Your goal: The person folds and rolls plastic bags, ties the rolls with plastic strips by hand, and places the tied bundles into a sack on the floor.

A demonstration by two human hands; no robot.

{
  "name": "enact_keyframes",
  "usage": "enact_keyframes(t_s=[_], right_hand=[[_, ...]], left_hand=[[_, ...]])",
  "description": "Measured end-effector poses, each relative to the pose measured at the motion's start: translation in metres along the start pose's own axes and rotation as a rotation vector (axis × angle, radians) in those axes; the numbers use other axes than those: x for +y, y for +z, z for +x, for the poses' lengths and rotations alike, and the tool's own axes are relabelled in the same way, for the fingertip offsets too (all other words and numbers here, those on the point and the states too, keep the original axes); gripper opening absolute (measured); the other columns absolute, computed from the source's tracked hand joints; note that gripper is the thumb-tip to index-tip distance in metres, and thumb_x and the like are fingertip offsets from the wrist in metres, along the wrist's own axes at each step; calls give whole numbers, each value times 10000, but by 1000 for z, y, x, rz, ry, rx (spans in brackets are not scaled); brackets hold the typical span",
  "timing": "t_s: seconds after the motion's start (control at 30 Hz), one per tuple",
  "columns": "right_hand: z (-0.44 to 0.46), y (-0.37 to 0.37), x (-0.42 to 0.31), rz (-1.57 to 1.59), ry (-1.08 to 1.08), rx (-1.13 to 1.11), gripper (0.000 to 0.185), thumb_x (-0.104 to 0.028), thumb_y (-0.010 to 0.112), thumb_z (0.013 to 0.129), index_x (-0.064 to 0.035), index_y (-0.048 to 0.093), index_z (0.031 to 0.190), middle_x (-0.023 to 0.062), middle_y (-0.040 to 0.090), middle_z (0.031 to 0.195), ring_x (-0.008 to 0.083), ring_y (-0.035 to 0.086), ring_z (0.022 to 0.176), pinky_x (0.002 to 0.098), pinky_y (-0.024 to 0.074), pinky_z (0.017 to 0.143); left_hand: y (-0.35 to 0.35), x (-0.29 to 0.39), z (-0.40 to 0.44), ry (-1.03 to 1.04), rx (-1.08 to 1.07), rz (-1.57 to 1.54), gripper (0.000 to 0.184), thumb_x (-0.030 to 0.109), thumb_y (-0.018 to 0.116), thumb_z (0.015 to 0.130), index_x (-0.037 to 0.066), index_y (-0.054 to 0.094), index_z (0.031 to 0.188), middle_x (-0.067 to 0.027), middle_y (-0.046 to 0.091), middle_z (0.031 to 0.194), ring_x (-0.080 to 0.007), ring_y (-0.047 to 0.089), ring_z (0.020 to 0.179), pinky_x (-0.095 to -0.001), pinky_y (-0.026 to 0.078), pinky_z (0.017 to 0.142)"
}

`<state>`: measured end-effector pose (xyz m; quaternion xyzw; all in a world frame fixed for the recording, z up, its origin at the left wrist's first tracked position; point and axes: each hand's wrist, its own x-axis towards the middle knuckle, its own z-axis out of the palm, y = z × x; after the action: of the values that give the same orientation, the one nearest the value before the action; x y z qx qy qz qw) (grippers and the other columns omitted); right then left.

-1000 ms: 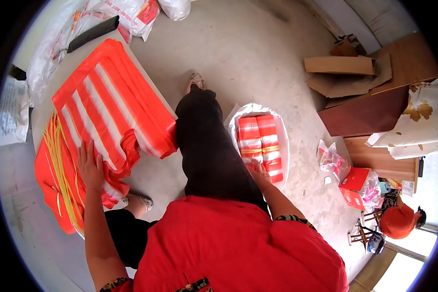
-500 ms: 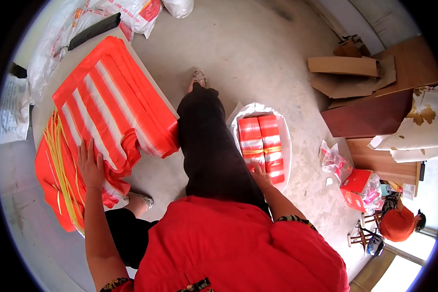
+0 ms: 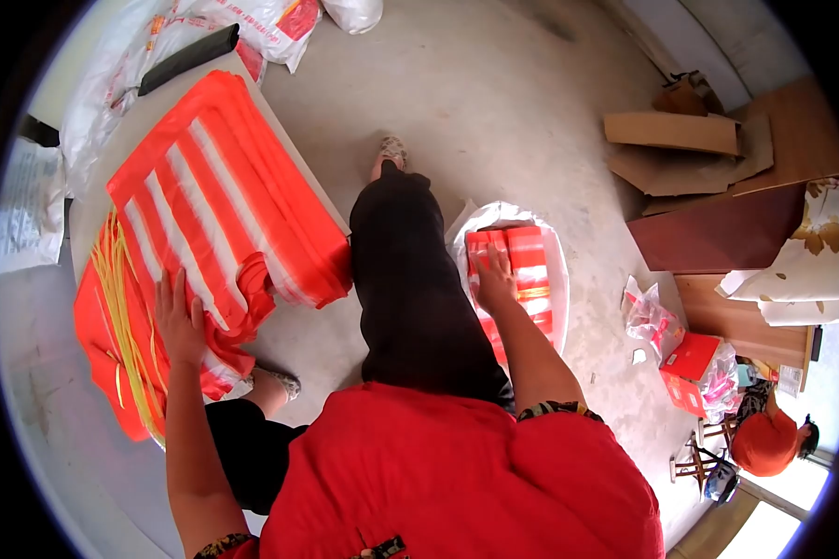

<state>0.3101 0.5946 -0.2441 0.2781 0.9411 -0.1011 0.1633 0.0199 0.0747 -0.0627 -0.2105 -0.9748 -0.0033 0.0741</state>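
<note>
My left hand (image 3: 181,321) lies flat with its fingers apart on the stack of red-and-white striped plastic sheets (image 3: 205,196), near the stack's lower end. Beside it, a bunch of yellow straps (image 3: 121,317) hangs over red plastic. My right hand (image 3: 494,279) rests on the left one of two rolled red-and-white bundles (image 3: 531,265) inside a white sack (image 3: 559,289). Its fingers point up along the bundle and look slightly apart. A yellow tie crosses the right bundle; my hand and forearm cover part of the left one.
A black roll (image 3: 188,60) lies at the stack's far end, by white plastic bags (image 3: 261,28). Cardboard (image 3: 671,133) and a brown cabinet (image 3: 718,228) stand at the right. Red boxes (image 3: 692,357) and a seated person (image 3: 764,443) are at the lower right. My leg stands between stack and sack.
My right hand has moved up from the lower end of the bundles onto the left bundle. My left hand stays on the striped stack. The view has shifted slightly.
</note>
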Motion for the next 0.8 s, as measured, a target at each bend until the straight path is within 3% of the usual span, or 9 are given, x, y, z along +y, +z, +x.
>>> enact_keyframes(t_s=[0.13,0.23,0.3,0.33,0.43,0.5,0.67,0.77,0.8], right_hand=[[11,1,3,96,-4,25,577,-271,684,947,-165,534,1494,151,338,1681,414,306,1543,515,379,1229],[36,44,28,305,-166,365,447,-239,712,950,-87,632,1362,170,576,1469,418,506,1366,533,429,1148],[40,21,22,564,-90,384,405,-229,714,962,-40,647,1314,194,666,1322,421,594,1244,511,474,1079],[38,2,11,606,-126,483,351,-189,703,971,-8,661,1268,229,681,1262,426,626,1194,478,503,1046],[52,-45,-12,783,-146,501,371,-170,674,989,3,650,1317,227,677,1307,405,621,1249,452,504,1065],[56,-90,-39,879,-133,507,363,-148,646,1015,2,638,1346,207,662,1335,353,617,1269,418,521,1044],[40,-193,-119,1072,-358,482,324,-154,623,1058,-35,657,1357,111,672,1360,239,657,1211,361,527,1009],[37,-206,-158,786,-589,631,276,-100,676,1000,-21,695,1264,149,710,1273,305,666,1190,371,527,1010],[35,-201,-170,705,-563,633,256,-122,701,980,-18,707,1213,162,713,1262,351,657,1200,397,532,1018]], left_hand=[[2,-2,-1,15,20,-21,569,271,561,1043,152,468,1592,-170,353,1693,-403,327,1553,-507,279,1267],[0,0,-1,11,39,-39,570,280,585,1030,153,492,1578,-176,379,1677,-413,336,1547,-514,287,1248],[-2,2,-1,3,39,-50,572,287,597,1024,165,500,1575,-175,378,1679,-415,336,1547,-517,286,1249],[2,-1,-2,9,58,-63,581,299,606,1020,178,499,1578,-171,373,1684,-417,339,1546,-524,283,1251],[2,0,-2,-3,63,-74,584,319,610,1017,202,502,1579,-153,377,1687,-412,341,1547,-522,289,1252],[2,0,-3,0,81,-71,583,325,615,1013,208,508,1573,-149,385,1682,-412,348,1542,-518,295,1249],[4,-1,-3,-2,99,-77,587,332,632,1001,201,521,1563,-146,394,1677,-410,365,1532,-521,306,1240],[1,2,-4,7,127,-91,592,337,644,993,201,529,1557,-141,395,1677,-408,371,1528,-521,313,1234],[0,3,-4,0,124,-96,593,341,646,991,203,532,1556,-140,397,1677,-407,372,1528,-523,314,1233]])
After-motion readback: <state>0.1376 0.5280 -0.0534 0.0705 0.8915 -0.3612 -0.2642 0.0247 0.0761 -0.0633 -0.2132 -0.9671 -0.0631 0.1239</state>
